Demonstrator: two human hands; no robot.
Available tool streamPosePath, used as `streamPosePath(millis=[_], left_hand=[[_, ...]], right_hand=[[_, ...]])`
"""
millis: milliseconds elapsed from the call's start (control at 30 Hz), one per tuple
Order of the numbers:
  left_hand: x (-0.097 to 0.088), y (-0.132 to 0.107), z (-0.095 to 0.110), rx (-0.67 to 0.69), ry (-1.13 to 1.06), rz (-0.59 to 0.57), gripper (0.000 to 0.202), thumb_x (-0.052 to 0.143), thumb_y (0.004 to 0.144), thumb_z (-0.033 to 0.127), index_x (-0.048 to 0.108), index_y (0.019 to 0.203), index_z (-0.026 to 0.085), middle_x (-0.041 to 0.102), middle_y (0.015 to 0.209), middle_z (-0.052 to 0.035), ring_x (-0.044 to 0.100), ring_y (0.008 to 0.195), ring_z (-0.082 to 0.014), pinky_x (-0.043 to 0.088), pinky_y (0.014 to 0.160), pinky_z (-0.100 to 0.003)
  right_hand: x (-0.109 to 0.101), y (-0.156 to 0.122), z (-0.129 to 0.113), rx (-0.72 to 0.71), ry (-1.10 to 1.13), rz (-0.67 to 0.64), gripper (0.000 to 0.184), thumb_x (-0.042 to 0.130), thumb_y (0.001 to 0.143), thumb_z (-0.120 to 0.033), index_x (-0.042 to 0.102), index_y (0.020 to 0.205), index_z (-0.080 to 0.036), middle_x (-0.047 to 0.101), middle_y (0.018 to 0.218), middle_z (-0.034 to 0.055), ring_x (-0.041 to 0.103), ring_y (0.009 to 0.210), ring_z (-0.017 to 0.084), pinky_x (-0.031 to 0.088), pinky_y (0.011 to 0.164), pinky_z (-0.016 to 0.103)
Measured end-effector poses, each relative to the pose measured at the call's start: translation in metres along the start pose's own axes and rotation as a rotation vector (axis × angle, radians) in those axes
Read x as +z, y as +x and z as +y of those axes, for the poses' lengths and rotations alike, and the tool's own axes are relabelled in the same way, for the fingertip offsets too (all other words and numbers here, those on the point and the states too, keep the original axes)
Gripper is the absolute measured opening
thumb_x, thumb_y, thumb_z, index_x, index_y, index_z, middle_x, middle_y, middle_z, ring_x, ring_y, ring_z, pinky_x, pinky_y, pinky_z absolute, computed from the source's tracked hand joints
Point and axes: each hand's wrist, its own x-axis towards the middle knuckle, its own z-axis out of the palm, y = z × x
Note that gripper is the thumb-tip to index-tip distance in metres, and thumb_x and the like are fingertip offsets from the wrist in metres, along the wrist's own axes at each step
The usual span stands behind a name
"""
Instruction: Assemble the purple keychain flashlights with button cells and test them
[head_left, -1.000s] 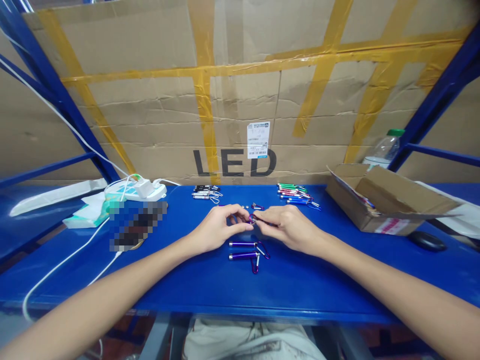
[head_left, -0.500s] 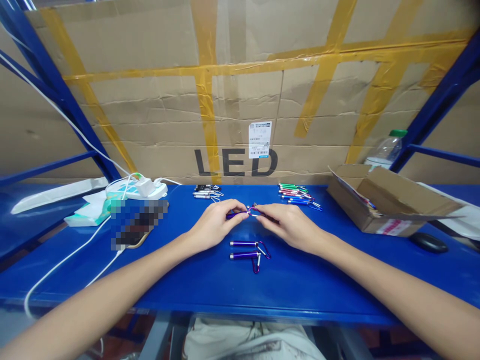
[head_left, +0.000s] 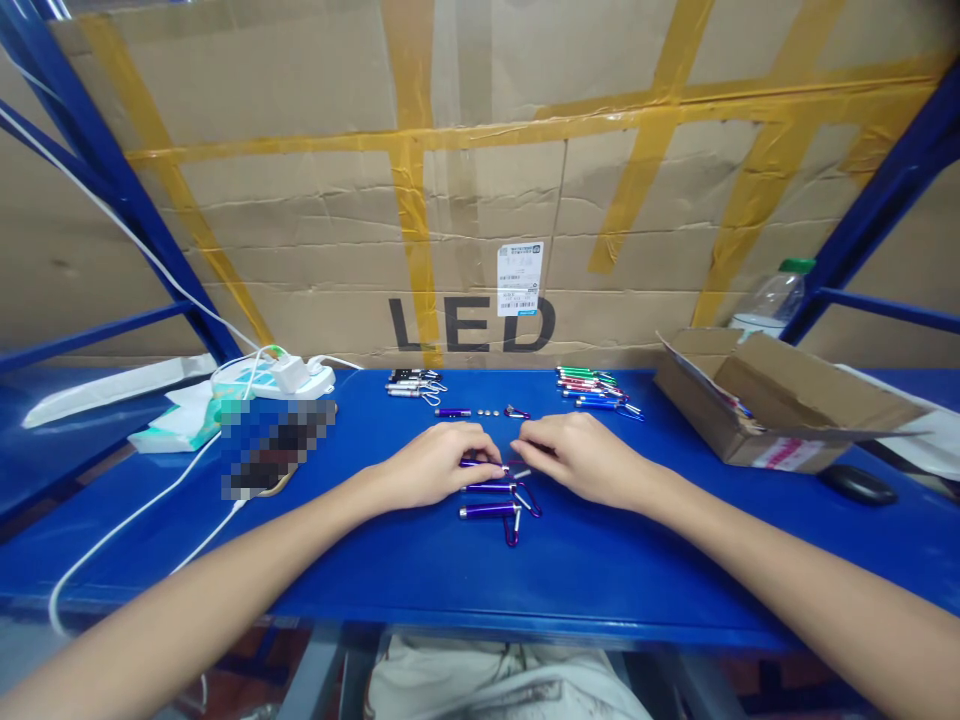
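At mid-table (head_left: 420,590), the left hand (head_left: 439,466) lies low, its fingers curled and pinching the barrel of a purple torch (head_left: 474,462) that lies flat just behind two like torches (head_left: 487,498). The right hand (head_left: 579,456) rests opposite, fingers bunched together at the torch's clip end; whether they grip it cannot be told. Behind the hands lie loose parts (head_left: 480,411), a black pile (head_left: 409,385) and a coloured pile (head_left: 594,388). A box (head_left: 772,415) stands to the right.
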Motion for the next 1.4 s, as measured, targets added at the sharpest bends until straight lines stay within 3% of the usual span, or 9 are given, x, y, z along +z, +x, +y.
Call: streamPosePath(millis=[167,300,467,600,800,900,1033,1200,1400], left_hand=[[-0.004,-0.002,0.007,-0.018,-0.013,-0.041,0.030,0.067,0.104,0.049,0.077,0.109,0.022,0.073,0.099,-0.0045,0.067,0.090,-0.0204,0.049,0.081,-0.029],[-0.007,-0.004,0.012,-0.010,0.027,-0.116,0.054,0.088,0.083,0.059,0.073,0.122,0.025,0.070,0.109,-0.0047,0.066,0.104,-0.0252,0.050,0.090,-0.032],[-0.007,-0.004,0.010,0.007,0.000,-0.127,0.038,0.083,0.092,0.047,0.072,0.119,0.023,0.068,0.108,-0.0045,0.065,0.104,-0.0234,0.049,0.091,-0.032],[-0.007,-0.003,0.009,0.022,-0.033,-0.110,0.039,0.083,0.092,0.049,0.073,0.119,0.023,0.070,0.108,-0.0045,0.066,0.101,-0.0227,0.050,0.090,-0.032],[-0.003,0.001,-0.014,-0.091,0.252,0.218,0.031,0.051,0.112,0.037,0.071,0.129,0.020,0.068,0.127,-0.0111,0.061,0.119,-0.0281,0.048,0.110,-0.046],[-0.003,0.001,-0.035,-0.194,0.449,0.249,0.036,0.050,0.111,0.029,0.066,0.141,0.016,0.064,0.142,-0.0140,0.054,0.129,-0.0335,0.045,0.115,-0.052],[-0.005,0.001,-0.047,-0.282,0.554,0.162,0.035,0.053,0.109,0.023,0.070,0.138,0.017,0.070,0.136,-0.0138,0.057,0.125,-0.0357,0.049,0.109,-0.052],[-0.005,0.002,-0.045,-0.293,0.510,0.203,0.020,0.061,0.105,0.023,0.077,0.117,0.021,0.075,0.118,-0.0111,0.062,0.117,-0.0338,0.051,0.105,-0.048],[0.000,0.003,-0.052,-0.353,0.388,0.226,0.026,0.055,0.107,0.027,0.075,0.122,0.020,0.073,0.119,-0.0123,0.066,0.119,-0.0324,0.051,0.107,-0.047]], right_hand=[[0.002,0.000,0.003,0.084,-0.080,-0.073,0.031,0.054,0.112,-0.028,0.061,0.082,-0.021,0.073,0.078,0.0044,0.064,0.068,0.019,0.030,0.062,0.031],[0.004,0.001,0.004,0.189,-0.160,-0.109,0.030,0.052,0.113,-0.031,0.063,0.087,-0.021,0.074,0.080,0.0057,0.068,0.070,0.021,0.029,0.060,0.032],[0.004,0.002,0.006,0.266,-0.193,-0.090,0.027,0.052,0.112,-0.031,0.065,0.092,-0.020,0.075,0.085,0.0077,0.070,0.076,0.023,0.034,0.063,0.032],[0.006,0.002,0.010,0.163,-0.193,-0.028,0.023,0.050,0.112,-0.028,0.066,0.098,-0.019,0.075,0.097,0.0110,0.068,0.091,0.027,0.047,0.081,0.037],[0.019,-0.001,0.015,0.060,-0.124,-0.011,0.031,0.047,0.112,-0.027,0.062,0.138,-0.019,0.065,0.140,0.0184,0.059,0.123,0.035,0.053,0.102,0.053],[0.027,0.000,0.016,0.080,-0.121,-0.027,0.046,0.042,0.113,-0.028,0.048,0.159,-0.022,0.053,0.162,0.0162,0.049,0.143,0.038,0.047,0.112,0.060],[0.031,0.005,0.019,0.089,-0.110,-0.078,0.052,0.037,0.115,-0.032,0.039,0.167,-0.027,0.041,0.174,0.0107,0.035,0.159,0.039,0.036,0.122,0.065],[0.030,0.015,0.018,0.061,-0.098,-0.142,0.056,0.035,0.116,-0.034,0.031,0.172,-0.031,0.032,0.179,0.0070,0.024,0.165,0.040,0.028,0.125,0.070],[0.035,0.020,0.025,0.029,-0.046,-0.181,0.060,0.033,0.116,-0.036,0.019,0.175,-0.037,0.025,0.181,0.0044,0.014,0.168,0.038,0.020,0.128,0.074]])
